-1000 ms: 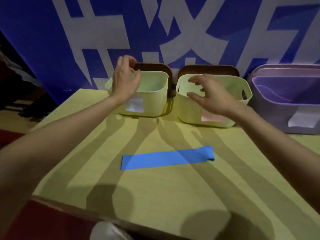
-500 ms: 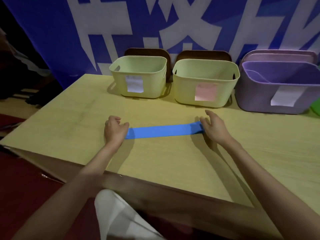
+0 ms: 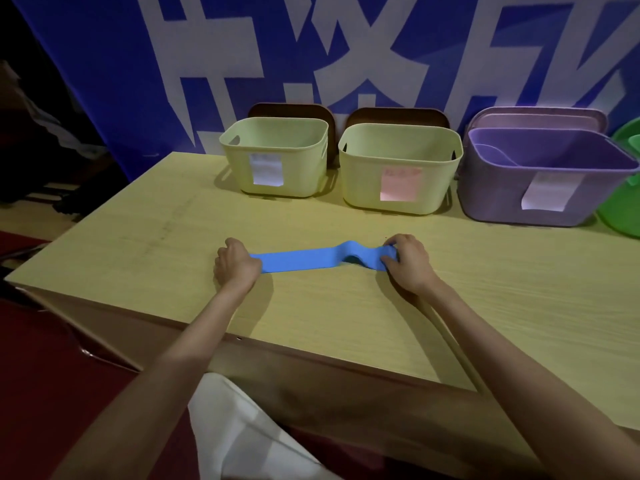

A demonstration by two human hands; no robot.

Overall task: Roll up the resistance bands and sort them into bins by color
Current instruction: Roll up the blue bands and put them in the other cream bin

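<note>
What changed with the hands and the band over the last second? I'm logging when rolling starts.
Both hands dropped from the bins: left hand holds one end of the blue band, right hand pushes the other inward, raising a hump. Bins unmoved.

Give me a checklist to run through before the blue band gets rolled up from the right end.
1. Right hand grips the band's right end: ok.
2. Left hand holds down the left end: ok.
3. Blue band lies flat on the table: not ok, a hump stands up near the right hand.
4. First turn of the roll already made: cannot tell, the fingers hide that end.
5. Bins open: ok for the left pale bin, the middle pale bin and the purple bin.
6. Which bin takes blue: cannot tell, the labels are unreadable.
</note>
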